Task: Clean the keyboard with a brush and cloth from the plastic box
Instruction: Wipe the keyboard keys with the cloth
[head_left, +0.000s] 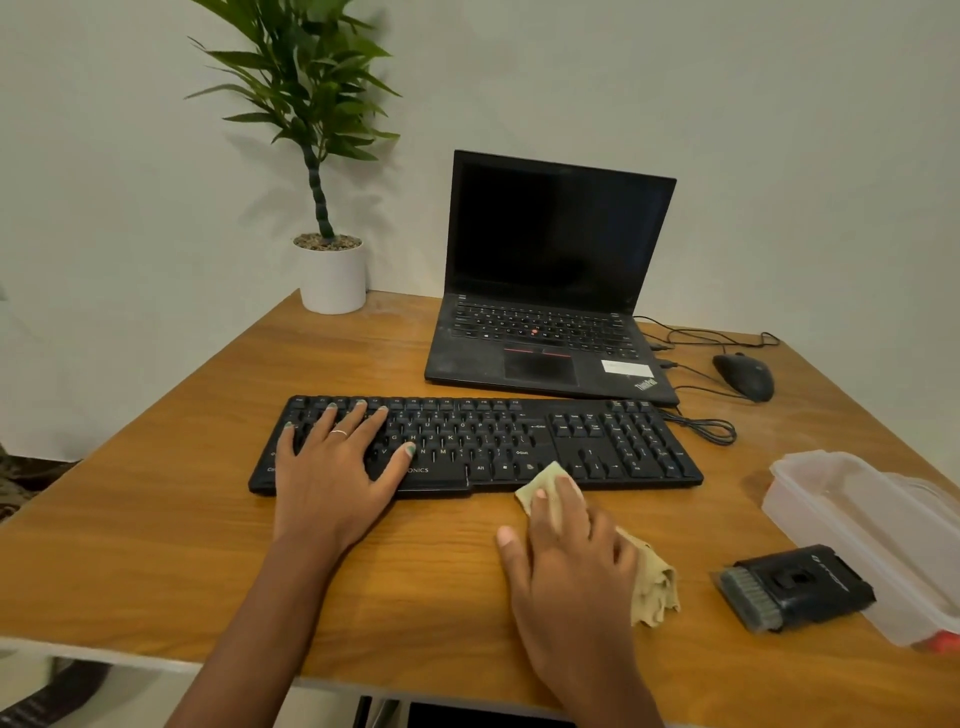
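Now the wiping step: the left hand (332, 467) lies flat-fingered steadying the keyboard (475, 444), the right hand (563, 551) presses the cloth (652, 582) with straight fingers at its front edge, likely sweeping along next.

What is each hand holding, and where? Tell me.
Nothing is gripped. Right hand presses the cloth flat at its front end; left hand rests on the keyboard.

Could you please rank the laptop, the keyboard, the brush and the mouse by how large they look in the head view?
1. laptop
2. keyboard
3. brush, though nearer the camera
4. mouse
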